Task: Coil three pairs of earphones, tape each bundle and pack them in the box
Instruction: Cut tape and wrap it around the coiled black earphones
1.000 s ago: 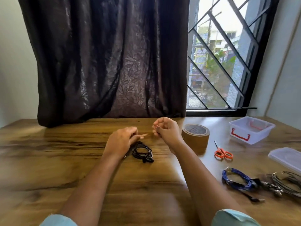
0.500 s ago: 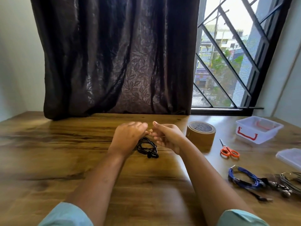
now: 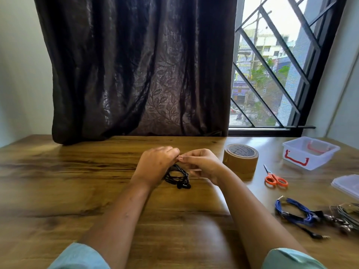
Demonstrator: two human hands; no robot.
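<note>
Where both hands met, left hand [image 3: 156, 166] gripped black coil [image 3: 177, 178], which sat just beneath it; right hand [image 3: 203, 165] seemingly pinched coil's top.

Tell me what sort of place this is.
Probably a room in a home, above street level: a wooden table with a dark curtain behind it, beside a barred window that looks down on a street and buildings. Tape and scissors on the table suggest a casual work spot.
</note>
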